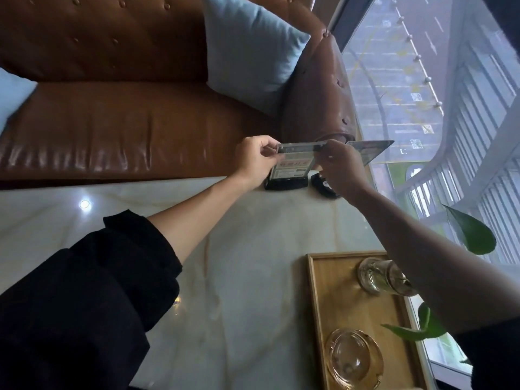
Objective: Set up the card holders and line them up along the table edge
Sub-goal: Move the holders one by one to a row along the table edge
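A clear acrylic card holder (pixel 292 164) with a printed card and a black base stands upright at the far edge of the pale marble table (pixel 239 263). My left hand (pixel 254 161) pinches its top left corner. My right hand (pixel 342 170) grips its top right corner. Behind my right hand a second clear holder (pixel 371 150) shows its upper part, and a black base (pixel 323 187) shows below that hand; how they join is hidden.
A wooden tray (pixel 318 305) at the near right carries a glass vase (pixel 377 277) with green leaves and an amber glass ashtray (pixel 353 358). A brown leather sofa (pixel 126 122) with light blue cushions runs beyond the table. A large window is on the right.
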The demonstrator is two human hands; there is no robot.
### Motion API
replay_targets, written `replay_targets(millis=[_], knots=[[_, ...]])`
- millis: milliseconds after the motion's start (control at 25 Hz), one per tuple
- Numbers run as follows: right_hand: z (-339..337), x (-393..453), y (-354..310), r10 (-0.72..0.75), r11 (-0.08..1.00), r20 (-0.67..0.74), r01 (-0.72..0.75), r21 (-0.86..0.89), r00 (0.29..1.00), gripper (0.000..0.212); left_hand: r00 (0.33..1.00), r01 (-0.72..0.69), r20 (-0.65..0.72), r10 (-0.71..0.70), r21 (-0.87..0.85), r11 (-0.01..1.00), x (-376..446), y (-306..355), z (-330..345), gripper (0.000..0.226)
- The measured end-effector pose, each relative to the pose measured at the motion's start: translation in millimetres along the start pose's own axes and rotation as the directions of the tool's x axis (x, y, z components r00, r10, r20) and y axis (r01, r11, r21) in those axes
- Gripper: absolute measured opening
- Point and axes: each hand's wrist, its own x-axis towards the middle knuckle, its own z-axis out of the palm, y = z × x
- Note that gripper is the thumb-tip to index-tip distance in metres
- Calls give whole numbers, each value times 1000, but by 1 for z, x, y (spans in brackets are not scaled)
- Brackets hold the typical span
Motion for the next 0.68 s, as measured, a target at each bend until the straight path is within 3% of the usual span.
replay_targets(millis=[200, 360, 480, 560, 680], knots=[[-1, -9, -3, 18, 999, 24, -17, -36, 1000, 29, 998, 3, 63, -4, 15, 1000, -5, 5, -8, 7], [-4, -11, -8, 23, 976, 83, -5, -217, 996, 8, 976, 15, 214, -30, 75, 997, -13, 8, -24, 34], [-5, -18, -17, 137, 982, 97, -122, -147, 986, 21, 960, 51, 267, -81, 119, 992, -28, 15, -43, 44], [-6, -33, -28, 203, 978, 20, -202, -44, 979, 24, 959, 51, 270, -85, 129, 990, -42, 21, -64, 37], [-4, -67, -54, 180, 983, -82, -183, -25, 980, 26, 954, 57, 285, -91, 127, 990, -72, 28, -106, 28]])
